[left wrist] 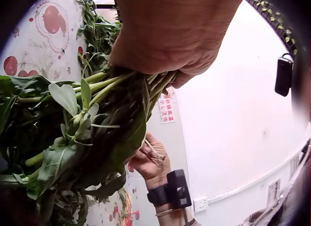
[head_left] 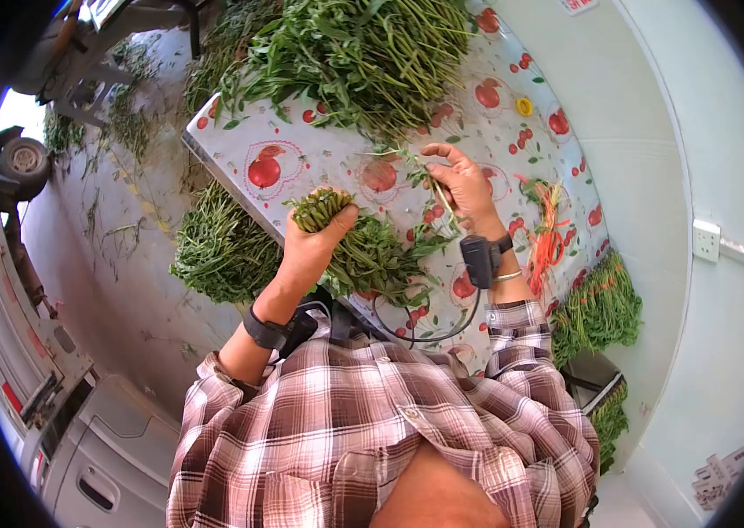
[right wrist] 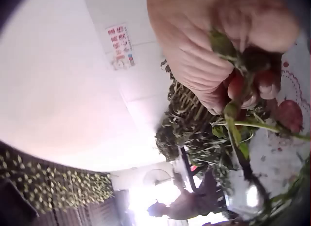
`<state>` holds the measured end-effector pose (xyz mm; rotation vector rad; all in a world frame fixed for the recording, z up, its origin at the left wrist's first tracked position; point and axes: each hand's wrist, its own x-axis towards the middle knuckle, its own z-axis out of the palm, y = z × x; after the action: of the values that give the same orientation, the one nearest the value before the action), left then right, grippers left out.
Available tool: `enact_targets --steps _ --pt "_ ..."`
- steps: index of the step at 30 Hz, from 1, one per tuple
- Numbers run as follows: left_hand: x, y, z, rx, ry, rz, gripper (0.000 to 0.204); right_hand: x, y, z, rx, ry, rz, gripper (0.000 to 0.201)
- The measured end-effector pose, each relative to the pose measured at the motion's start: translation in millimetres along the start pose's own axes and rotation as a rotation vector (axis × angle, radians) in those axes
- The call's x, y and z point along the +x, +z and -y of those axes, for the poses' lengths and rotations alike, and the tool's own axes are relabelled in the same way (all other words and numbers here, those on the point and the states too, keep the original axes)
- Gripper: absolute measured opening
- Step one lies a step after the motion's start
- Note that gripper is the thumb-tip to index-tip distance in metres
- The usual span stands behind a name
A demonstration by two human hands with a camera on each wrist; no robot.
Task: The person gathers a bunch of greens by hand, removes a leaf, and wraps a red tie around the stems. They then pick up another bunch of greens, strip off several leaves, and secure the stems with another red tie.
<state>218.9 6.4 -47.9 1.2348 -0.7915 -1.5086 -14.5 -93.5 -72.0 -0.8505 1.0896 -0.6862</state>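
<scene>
My left hand (head_left: 308, 253) grips a thick bunch of leafy green stalks (head_left: 382, 261) over the table's near edge. Its stem ends (head_left: 319, 209) stick out above the thumb, while the leaves trail toward the right. In the left wrist view, the bunch's leaves (left wrist: 63, 148) hang below that hand. To the right, my right hand (head_left: 470, 192) pinches a single green stalk (head_left: 442, 201) between thumb and fingers, above the cherry-print tablecloth (head_left: 244, 123). The right wrist view shows this stalk (right wrist: 232, 126) close up, dangling past curled fingers.
A large heap of loose greens (head_left: 354, 62) covers the far part of the table. Orange-red ties (head_left: 548, 233) and a yellow ring (head_left: 524, 106) lie at the right. Bundled greens (head_left: 596, 308) stand by the wall; another pile (head_left: 227, 251) sits left of the table.
</scene>
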Motion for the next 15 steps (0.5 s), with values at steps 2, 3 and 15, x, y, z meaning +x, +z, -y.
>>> enact_targets --steps 2,3,15 --pt "-0.7 6.1 -0.5 0.001 0.014 0.023 0.01 -11.6 -10.0 8.9 0.244 0.017 0.076 0.023" --pt "-1.9 9.8 0.0 0.004 0.015 0.037 0.01 -17.8 -8.1 14.4 0.248 0.007 0.065 0.023" --pt "-15.6 36.7 -11.2 -0.02 -0.003 0.073 0.032 -55.3 28.0 1.2 -0.112 -0.115 0.077 0.016"
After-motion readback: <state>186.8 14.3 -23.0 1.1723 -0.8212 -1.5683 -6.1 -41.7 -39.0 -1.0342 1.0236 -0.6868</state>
